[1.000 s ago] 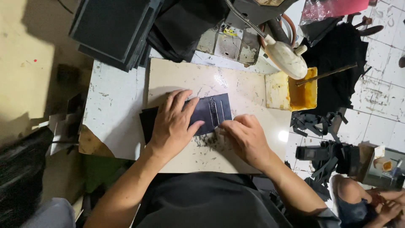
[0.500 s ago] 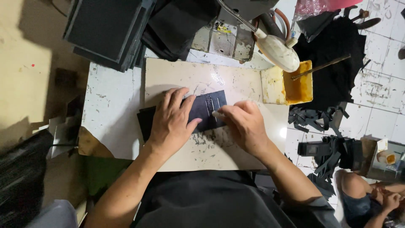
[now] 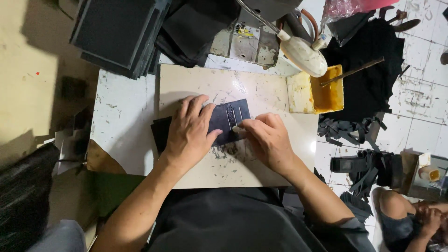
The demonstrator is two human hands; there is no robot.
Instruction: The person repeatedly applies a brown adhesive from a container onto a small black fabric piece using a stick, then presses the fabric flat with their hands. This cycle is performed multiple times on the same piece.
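Note:
A dark rectangular leather piece (image 3: 231,119) lies on a cream cutting board (image 3: 261,93). My left hand (image 3: 189,133) lies flat on the left part of the piece, fingers spread, pressing it down. My right hand (image 3: 266,137) rests at the piece's right edge, its fingertips pinched on something small and pale that touches the leather; I cannot tell what it is. A second dark piece (image 3: 160,133) sticks out from under my left hand.
A yellow glue tray (image 3: 326,91) with a stick stands at the board's right end, a white bottle (image 3: 303,56) behind it. Stacks of dark material (image 3: 121,28) sit at the back left. Dark scraps (image 3: 354,130) lie on the tiled floor; another person (image 3: 410,219) crouches lower right.
My right hand has shifted slightly up and left along the edge of the leather piece. My left hand stays pressed on it.

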